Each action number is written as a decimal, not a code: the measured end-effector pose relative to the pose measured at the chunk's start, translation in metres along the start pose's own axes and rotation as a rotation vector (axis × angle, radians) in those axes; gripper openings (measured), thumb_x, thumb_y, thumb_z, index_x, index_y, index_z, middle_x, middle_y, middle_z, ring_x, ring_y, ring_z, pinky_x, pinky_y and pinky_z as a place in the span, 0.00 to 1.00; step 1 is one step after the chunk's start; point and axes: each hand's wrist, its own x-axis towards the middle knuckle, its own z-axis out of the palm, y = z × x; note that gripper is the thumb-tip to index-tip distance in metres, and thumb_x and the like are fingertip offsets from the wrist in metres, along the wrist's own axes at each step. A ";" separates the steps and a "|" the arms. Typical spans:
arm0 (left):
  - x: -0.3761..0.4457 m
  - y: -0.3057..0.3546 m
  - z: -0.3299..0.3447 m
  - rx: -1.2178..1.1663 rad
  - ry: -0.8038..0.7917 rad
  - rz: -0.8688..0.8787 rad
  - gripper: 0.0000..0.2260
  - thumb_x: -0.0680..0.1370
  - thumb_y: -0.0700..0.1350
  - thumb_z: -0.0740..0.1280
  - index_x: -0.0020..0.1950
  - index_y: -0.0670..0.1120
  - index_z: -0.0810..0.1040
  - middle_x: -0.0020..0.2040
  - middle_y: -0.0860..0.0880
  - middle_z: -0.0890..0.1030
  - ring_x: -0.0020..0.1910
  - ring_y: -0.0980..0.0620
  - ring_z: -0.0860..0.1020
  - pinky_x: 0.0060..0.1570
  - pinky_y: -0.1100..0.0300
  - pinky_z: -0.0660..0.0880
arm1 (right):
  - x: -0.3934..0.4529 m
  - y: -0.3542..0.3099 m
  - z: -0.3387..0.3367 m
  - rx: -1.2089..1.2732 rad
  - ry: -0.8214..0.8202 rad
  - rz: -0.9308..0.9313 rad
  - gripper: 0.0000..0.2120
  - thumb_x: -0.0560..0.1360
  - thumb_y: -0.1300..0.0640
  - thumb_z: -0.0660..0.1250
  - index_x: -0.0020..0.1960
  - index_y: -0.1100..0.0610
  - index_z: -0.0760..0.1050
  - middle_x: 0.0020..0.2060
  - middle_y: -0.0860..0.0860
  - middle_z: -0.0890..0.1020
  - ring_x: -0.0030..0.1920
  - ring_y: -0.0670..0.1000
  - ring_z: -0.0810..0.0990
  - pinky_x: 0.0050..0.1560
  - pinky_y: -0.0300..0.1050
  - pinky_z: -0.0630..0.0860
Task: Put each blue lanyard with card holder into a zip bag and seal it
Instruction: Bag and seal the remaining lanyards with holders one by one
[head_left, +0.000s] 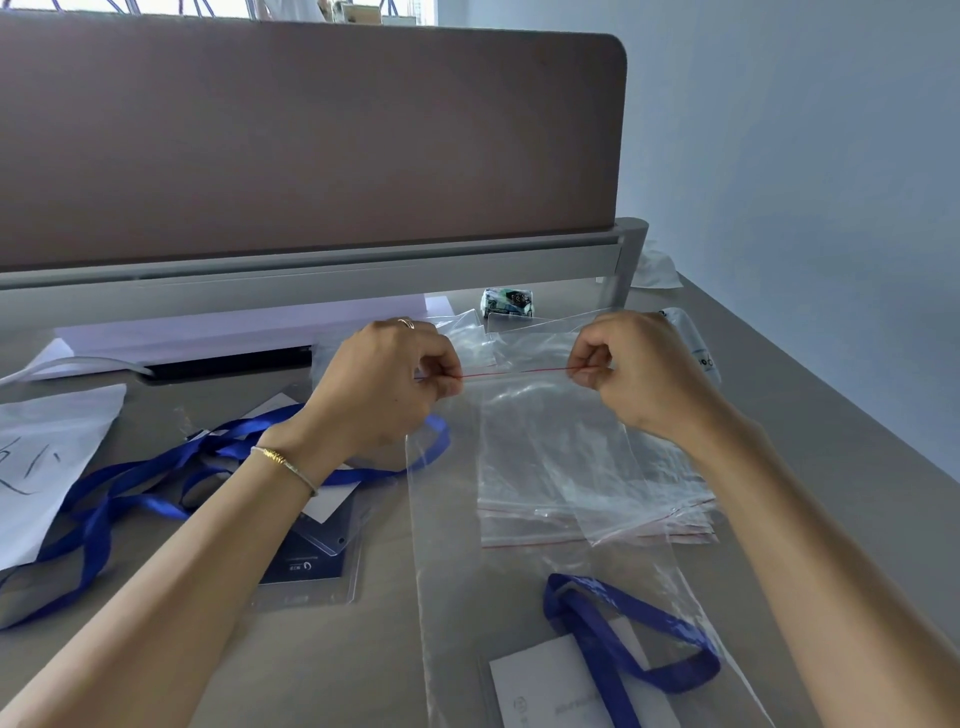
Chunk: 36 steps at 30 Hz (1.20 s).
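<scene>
Pinching the red zip strip (514, 370) at both ends, left hand (384, 384) and right hand (631, 371) are sealing 1 zip bag (519, 519) with a blue lanyard (618, 639) inside; more tangled lanyards (130, 493) wait.

Glossy clear plastic zip bag (545, 519)

clear zip bag (545, 519) with red seal line (514, 372); blue lanyard (618, 644); brown divider panel (311, 140)

Soft even daylight, wide-angle edge distortion
</scene>
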 end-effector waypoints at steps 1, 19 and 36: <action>0.000 0.000 0.000 0.004 -0.002 -0.001 0.05 0.72 0.43 0.76 0.39 0.52 0.82 0.38 0.57 0.81 0.41 0.56 0.77 0.42 0.54 0.76 | 0.000 0.000 -0.001 -0.002 -0.003 0.001 0.09 0.70 0.64 0.76 0.39 0.50 0.83 0.35 0.43 0.83 0.37 0.40 0.79 0.42 0.44 0.80; 0.000 -0.007 0.003 0.057 0.019 -0.036 0.05 0.73 0.43 0.75 0.40 0.53 0.83 0.37 0.59 0.80 0.38 0.61 0.75 0.37 0.62 0.72 | -0.002 0.012 -0.008 -0.024 -0.074 -0.020 0.12 0.72 0.67 0.74 0.47 0.50 0.86 0.40 0.44 0.83 0.42 0.46 0.80 0.48 0.46 0.78; 0.000 -0.006 0.021 -0.074 0.042 -0.101 0.04 0.76 0.48 0.73 0.50 0.55 0.84 0.42 0.57 0.82 0.41 0.55 0.79 0.44 0.52 0.79 | -0.001 0.025 -0.007 -0.042 -0.004 0.027 0.11 0.74 0.66 0.70 0.49 0.53 0.87 0.41 0.46 0.85 0.37 0.39 0.76 0.49 0.40 0.76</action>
